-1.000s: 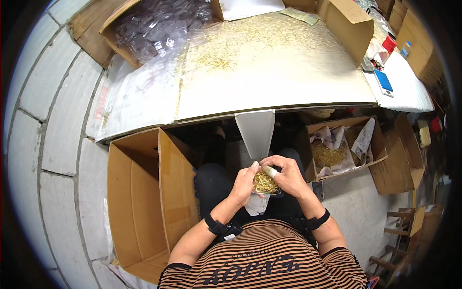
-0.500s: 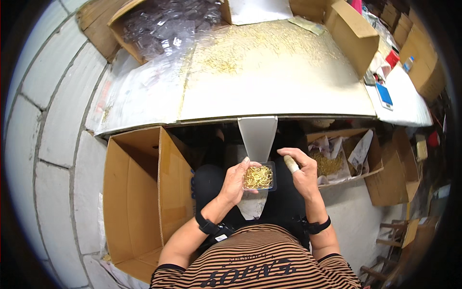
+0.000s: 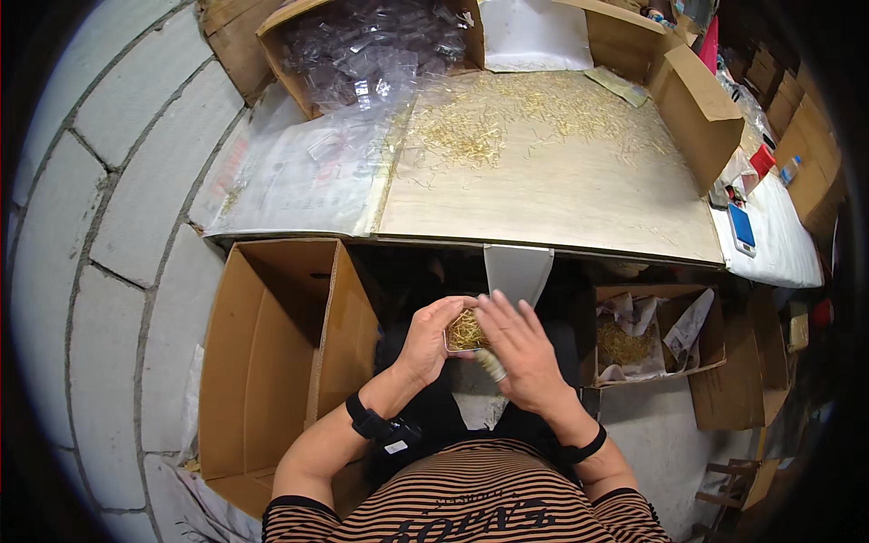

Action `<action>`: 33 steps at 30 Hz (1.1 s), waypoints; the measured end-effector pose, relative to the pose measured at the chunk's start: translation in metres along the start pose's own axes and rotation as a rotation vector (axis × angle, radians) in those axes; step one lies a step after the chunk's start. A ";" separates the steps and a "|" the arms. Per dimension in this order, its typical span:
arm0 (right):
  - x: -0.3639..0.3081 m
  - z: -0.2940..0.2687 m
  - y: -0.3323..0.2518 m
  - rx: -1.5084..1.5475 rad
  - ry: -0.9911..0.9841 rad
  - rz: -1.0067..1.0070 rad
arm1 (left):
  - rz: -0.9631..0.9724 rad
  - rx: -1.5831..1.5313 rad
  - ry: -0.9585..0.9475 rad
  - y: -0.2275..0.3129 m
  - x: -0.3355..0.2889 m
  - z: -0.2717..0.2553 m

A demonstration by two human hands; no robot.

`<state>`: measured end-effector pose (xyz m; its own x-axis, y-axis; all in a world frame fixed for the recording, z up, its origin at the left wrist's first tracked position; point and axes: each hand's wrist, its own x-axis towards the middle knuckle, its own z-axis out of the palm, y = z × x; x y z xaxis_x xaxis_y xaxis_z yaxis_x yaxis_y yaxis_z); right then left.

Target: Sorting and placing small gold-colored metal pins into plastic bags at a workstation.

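left hand [image 3: 425, 339] is cupped around a small clear plastic box [image 3: 465, 333] stuffed with thin gold pins, held over the lap just below the bench [image 3: 543, 195] edge. right hand [image 3: 520, 348] lies flat over it, fingers spread, and seems to pinch a small pale piece too. box looks light, slick and a bit flimsy, so best held by its side walls and kept level, or the loose pins spill.

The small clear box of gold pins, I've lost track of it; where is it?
Head view, centre: the small clear box sits in the left hand, the right hand over it, below the table edge.
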<state>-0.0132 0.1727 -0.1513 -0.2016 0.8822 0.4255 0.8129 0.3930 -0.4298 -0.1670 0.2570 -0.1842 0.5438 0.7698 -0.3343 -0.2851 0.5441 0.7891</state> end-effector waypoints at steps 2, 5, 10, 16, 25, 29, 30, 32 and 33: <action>-0.001 0.008 -0.002 -0.062 -0.054 -0.002 | 0.036 0.000 0.009 0.001 -0.001 0.001; 0.000 0.015 -0.001 -0.177 -0.105 -0.031 | 0.077 -0.063 0.028 -0.004 0.002 0.002; 0.012 0.021 -0.007 -0.182 -0.172 -0.032 | 0.093 -0.052 0.059 -0.004 0.006 -0.008; 0.048 0.022 -0.025 -0.111 -0.134 -0.111 | 0.136 -0.065 0.015 0.039 -0.006 -0.023; 0.104 0.043 -0.045 0.196 -0.005 -0.112 | 0.238 -0.015 0.127 0.101 -0.025 -0.105; 0.105 0.043 -0.006 -0.004 0.044 0.066 | 0.295 0.004 0.315 0.117 -0.036 -0.166; 0.101 0.040 0.013 -0.059 0.068 0.144 | 0.314 0.001 0.364 0.117 -0.038 -0.184; 0.090 0.032 0.054 -0.136 0.107 0.273 | 0.351 -0.017 0.465 0.114 -0.045 -0.225; 0.082 0.029 0.077 -0.157 0.121 0.320 | 0.352 -0.016 0.522 0.106 -0.049 -0.250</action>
<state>0.0167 0.2828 -0.1728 0.1348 0.9133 0.3844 0.8999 0.0495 -0.4332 -0.4213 0.3608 -0.2133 -0.0411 0.9630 -0.2663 -0.3907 0.2298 0.8914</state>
